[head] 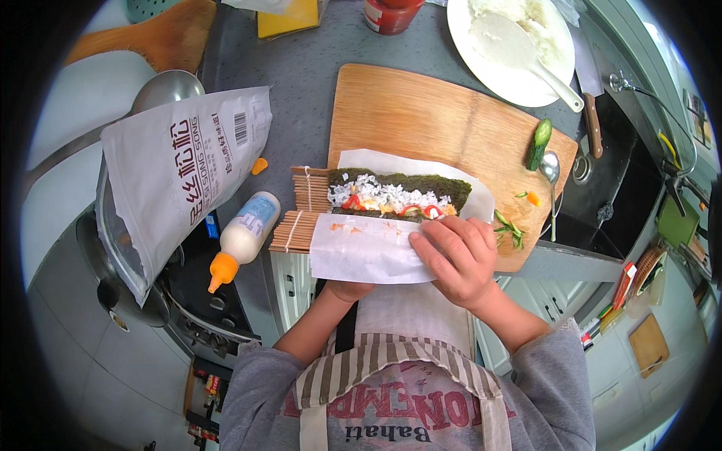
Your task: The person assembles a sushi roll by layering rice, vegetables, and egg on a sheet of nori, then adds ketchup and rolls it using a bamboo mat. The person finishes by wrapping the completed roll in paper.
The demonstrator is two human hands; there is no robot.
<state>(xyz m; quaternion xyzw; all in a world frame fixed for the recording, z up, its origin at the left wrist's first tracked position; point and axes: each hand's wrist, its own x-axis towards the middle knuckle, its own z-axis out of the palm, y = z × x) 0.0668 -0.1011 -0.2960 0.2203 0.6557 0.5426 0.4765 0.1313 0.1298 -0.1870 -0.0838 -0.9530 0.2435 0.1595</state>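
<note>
A nori sheet (457, 194) topped with white rice (378, 191), red sauce and bits of filling lies on white paper (366, 259) over a bamboo rolling mat (296, 231). The mat's near part is folded up toward the filling, with the paper draped over it. My right hand (459, 256) presses its fingertips on the folded paper's right end, at the nori's near edge. Beneath the paper's near edge is my left hand (350, 288), its fingers hidden. All this rests at the near side of a wooden cutting board (406, 113).
On the board's right lie a cucumber piece (539, 144), a metal spoon (551, 180) and vegetable shreds (510, 228). A knife (592, 124) lies by the sink (609, 169). Left are a squeeze bottle (248, 228) and a large bag (192, 163). A rice plate (479, 73) stands at the back right.
</note>
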